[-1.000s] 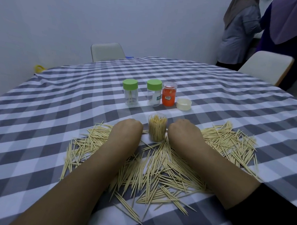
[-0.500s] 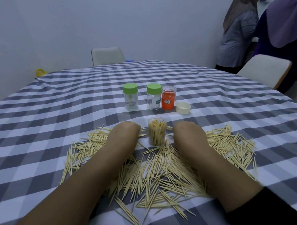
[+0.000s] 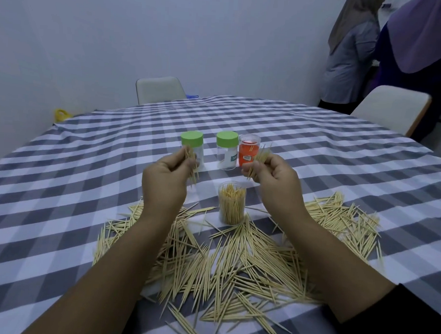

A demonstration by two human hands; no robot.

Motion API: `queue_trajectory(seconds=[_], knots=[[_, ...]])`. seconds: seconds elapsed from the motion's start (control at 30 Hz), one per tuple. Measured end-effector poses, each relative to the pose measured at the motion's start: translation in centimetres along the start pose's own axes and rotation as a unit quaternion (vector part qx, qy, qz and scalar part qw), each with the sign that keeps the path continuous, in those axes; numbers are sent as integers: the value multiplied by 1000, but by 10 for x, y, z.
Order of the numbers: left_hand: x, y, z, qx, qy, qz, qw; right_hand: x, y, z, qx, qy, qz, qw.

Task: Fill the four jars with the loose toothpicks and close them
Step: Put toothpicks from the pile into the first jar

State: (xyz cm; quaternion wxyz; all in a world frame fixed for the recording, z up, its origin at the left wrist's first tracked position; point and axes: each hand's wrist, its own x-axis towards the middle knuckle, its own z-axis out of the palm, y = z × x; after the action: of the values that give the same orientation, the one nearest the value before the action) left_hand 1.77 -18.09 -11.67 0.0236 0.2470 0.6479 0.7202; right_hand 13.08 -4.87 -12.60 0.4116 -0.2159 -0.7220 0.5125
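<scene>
An open clear jar [image 3: 231, 205] stands upright on the checked tablecloth, packed with toothpicks. Loose toothpicks [image 3: 235, 263] lie in a wide heap in front of it and to both sides. My left hand [image 3: 167, 176] is raised left of the jar and pinches a small bundle of toothpicks. My right hand [image 3: 272, 175] is raised right of the jar and grips another bundle. Behind them stand two clear jars with green lids, the left green-lid jar [image 3: 192, 148] and the right green-lid jar [image 3: 226, 152], and an orange jar [image 3: 249, 153] with a clear cap. The loose cream lid is hidden behind my right hand.
The round table [image 3: 88, 161] carries a grey and white checked cloth. A pale chair [image 3: 159, 89] stands at the far side, another chair [image 3: 391, 108] at the right. Two people stand at the back right by the wall.
Both hands have lifted off the heap beside the open jar, each now holding a bundle of toothpicks above the table. The camera has tilted a little.
</scene>
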Motion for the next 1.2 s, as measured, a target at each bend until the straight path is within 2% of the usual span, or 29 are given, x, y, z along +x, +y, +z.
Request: queue_trajectory(seconds=[0.17, 0.27, 0.57, 0.97, 1.2], knots=[[-4, 15, 10, -174, 13, -28, 984, -3, -4, 6, 64, 4, -20, 998], [-6, 13, 19, -208, -11, -62, 976, -4, -3, 8, 73, -17, -11, 997], [-14, -6, 30, -125, -63, -71, 988, -9, 3, 15, 55, -51, 18, 997], [-15, -16, 28, -64, -72, -89, 991, -13, 8, 19, 16, -60, 18, 998], [-19, -15, 28, -46, -116, -99, 987, -15, 6, 17, -10, -110, 40, 993]])
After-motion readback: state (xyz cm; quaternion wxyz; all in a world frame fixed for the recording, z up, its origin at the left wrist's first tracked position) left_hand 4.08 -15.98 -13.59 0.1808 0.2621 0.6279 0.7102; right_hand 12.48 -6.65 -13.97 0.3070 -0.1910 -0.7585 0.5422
